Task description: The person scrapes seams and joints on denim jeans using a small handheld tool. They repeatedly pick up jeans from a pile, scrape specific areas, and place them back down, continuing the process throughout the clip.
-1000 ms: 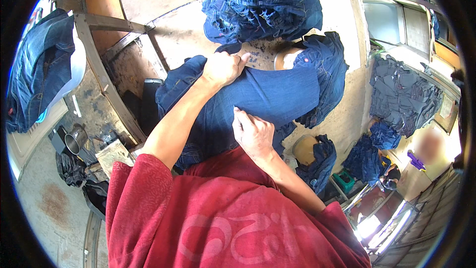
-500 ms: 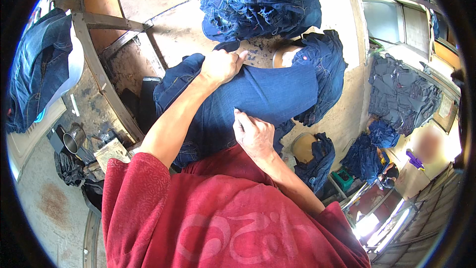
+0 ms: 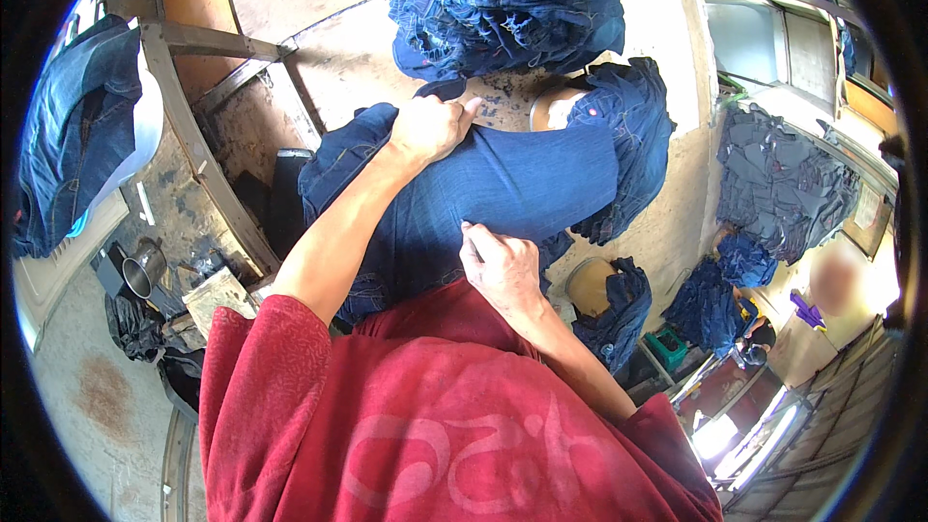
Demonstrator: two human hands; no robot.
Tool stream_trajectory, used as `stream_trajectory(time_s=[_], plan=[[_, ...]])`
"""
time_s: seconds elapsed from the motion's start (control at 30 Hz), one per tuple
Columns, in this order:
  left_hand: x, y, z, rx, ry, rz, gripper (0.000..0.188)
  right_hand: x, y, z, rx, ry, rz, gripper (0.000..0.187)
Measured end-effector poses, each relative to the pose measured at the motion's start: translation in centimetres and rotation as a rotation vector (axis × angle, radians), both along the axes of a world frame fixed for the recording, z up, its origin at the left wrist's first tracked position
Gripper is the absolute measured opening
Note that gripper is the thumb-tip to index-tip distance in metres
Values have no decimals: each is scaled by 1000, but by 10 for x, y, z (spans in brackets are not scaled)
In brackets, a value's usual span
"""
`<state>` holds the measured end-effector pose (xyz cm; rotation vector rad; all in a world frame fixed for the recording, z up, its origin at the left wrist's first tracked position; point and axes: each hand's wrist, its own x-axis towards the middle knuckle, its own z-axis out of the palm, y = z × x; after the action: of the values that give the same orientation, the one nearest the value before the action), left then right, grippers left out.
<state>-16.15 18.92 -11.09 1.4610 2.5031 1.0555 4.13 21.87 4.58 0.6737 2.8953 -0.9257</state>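
head view, left to right: folded jeans (image 3: pixel 77 135) hang at the far left, with a metal mug (image 3: pixel 145 271) amid clutter below. toward the middle, the worker's left hand (image 3: pixel 428 128) is balled at the upper edge of a blue jeans leg (image 3: pixel 527 174), knuckles up and thumb standing free; it appears to have hold of the cloth and has kept its place over the past second. the jeans leg lies crosswise in front of the worker's red shirt (image 3: pixel 435 416), its fabric mostly smooth, near a tall pile of jeans (image 3: pixel 512 10). lower and to the right, the right hand (image 3: pixel 505 269) is half curled, thumb and forefinger close together at the cloth. there lies the change: its fingertips have slid slightly down and rightward since half a second ago. the shift looks like a short stroke over the denim, with the left hand serving as anchor; whether anything small is pinched cannot be told. farther right, crumpled jeans (image 3: pixel 633 135) bunch beside the straight end of the jeans leg, more denim (image 3: pixel 623 314) slumps by a round tan pad (image 3: pixel 588 285), and grey garments (image 3: pixel 783 179) lie heaped beyond.
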Motion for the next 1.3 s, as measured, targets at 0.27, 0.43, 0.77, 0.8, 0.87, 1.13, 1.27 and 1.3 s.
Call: stream_trajectory(time_s=[0.27, 0.43, 0.77, 0.8, 0.87, 1.13, 1.27, 1.3], plan=[[0, 0, 3, -42, -35, 9, 60, -2, 2, -3, 35, -13, 34, 2], [-2, -1, 2, -197, -82, -24, 60, 2, 2, -3, -61, 46, -59, 10], [-10, 2, 21, -307, -252, -87, 59, 7, 12, 10, -151, -125, -103, 9], [-10, 0, 34, -306, -299, -122, 59, 8, 17, 12, -231, -153, -188, 14], [-10, -13, 65, -188, -266, -19, 41, 15, 26, 13, -267, -63, -279, 20], [111, -144, 147, -171, 67, 192, 24, 21, 10, -36, 161, 276, -47, 35], [124, -153, 121, -259, 55, 161, 18, 19, 12, -51, 268, 396, 59, 13], [122, -155, 118, -235, 80, 152, 15, 20, 20, -51, 352, 358, 121, 16]])
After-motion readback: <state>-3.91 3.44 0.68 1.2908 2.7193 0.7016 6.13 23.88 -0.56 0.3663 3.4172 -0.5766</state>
